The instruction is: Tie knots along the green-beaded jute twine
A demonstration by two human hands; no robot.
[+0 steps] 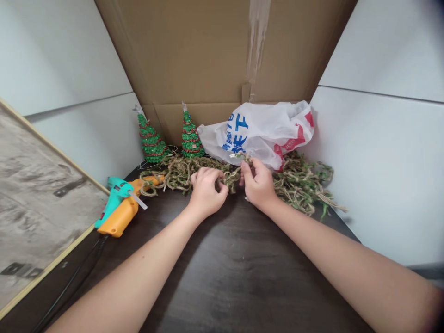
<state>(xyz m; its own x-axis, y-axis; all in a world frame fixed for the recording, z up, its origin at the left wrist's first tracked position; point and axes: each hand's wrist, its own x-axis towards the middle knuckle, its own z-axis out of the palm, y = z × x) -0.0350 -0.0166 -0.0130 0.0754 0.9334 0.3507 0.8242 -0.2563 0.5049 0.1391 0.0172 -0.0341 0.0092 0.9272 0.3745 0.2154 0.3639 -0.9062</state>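
Note:
A long heap of green and tan twisted twine (298,182) lies across the back of the dark table, in front of a white plastic bag (263,127) with blue and red print. My left hand (208,190) is closed on a part of the twine near the middle, its fingers curled and thumb toward the right. Just to its right, my right hand (257,182) pinches a piece of the same twine between thumb and fingers, close to the bag's lower edge. Some fingertips are hidden by the twine and the hands.
Two small green tree ornaments (151,141) stand behind the twine at the left. A teal glue gun (113,203) and an orange tool (120,216) with cables lie beside a leaning framed board (38,208). Cardboard (194,51) and white panels enclose the dark table (229,277).

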